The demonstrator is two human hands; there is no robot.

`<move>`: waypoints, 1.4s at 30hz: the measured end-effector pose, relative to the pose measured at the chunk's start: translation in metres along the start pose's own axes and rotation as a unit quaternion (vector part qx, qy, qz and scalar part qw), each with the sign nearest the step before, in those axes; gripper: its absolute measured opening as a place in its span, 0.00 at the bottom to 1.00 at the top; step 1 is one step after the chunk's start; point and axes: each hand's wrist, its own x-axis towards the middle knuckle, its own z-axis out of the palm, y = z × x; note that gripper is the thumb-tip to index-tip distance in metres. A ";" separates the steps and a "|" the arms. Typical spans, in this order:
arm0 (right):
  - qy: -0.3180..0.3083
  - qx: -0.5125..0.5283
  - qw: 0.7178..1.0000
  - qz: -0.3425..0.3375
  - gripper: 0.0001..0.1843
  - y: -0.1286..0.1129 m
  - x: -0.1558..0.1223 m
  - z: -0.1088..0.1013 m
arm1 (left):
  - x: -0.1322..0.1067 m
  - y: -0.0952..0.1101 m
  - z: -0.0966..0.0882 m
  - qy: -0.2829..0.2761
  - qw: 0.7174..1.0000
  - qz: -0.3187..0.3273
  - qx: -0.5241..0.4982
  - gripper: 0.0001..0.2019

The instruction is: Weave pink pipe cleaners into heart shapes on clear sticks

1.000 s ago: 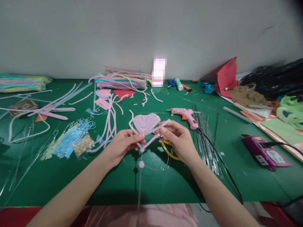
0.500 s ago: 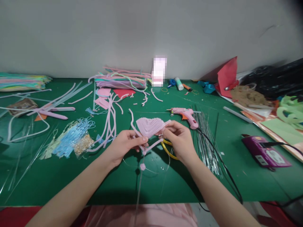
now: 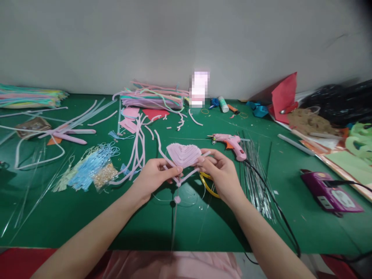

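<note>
A pink heart (image 3: 183,153) made of fuzzy pipe cleaners is held above the green table (image 3: 87,217), with loose pink stems sticking out on both sides. My left hand (image 3: 153,176) pinches its lower left edge. My right hand (image 3: 221,171) grips its right side, fingers closed round a stem. A thin wire with a small pink bead (image 3: 177,199) hangs down from the heart's tip. A yellow ring (image 3: 207,183) lies on the table under my right hand.
A pink glue gun (image 3: 231,141) with a black cord lies right of the heart, beside a bundle of thin metal wires (image 3: 255,170). Pipe cleaner stacks (image 3: 154,99) line the back; blue tassels (image 3: 91,166) lie left. A purple device (image 3: 331,192) sits at right.
The heart has been tilted and turned slightly between my hands, which stay closed on it. The camera view has shifted a little, so the table items sit further right.
</note>
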 end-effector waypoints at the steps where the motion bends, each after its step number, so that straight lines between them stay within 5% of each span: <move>1: -0.019 -0.001 1.000 0.019 0.14 0.002 0.000 0.001 | 0.000 -0.001 0.000 -0.009 1.000 -0.001 -0.003 0.10; 7: -0.101 -0.012 0.994 0.047 0.10 0.006 -0.001 0.004 | 0.001 -0.005 0.000 -0.049 0.998 -0.013 -0.036 0.11; 17: -0.064 -0.016 0.996 0.061 0.11 0.008 -0.001 0.003 | 0.002 -0.007 -0.001 -0.058 0.998 -0.009 -0.008 0.12; 23: -0.157 -0.046 0.980 0.113 0.13 0.006 -0.003 0.005 | 0.001 -0.005 -0.002 -0.026 0.999 0.020 0.009 0.14; 42: -0.131 -0.044 0.987 0.082 0.12 0.004 -0.006 0.010 | -0.004 0.006 -0.011 -0.051 0.997 0.052 0.042 0.10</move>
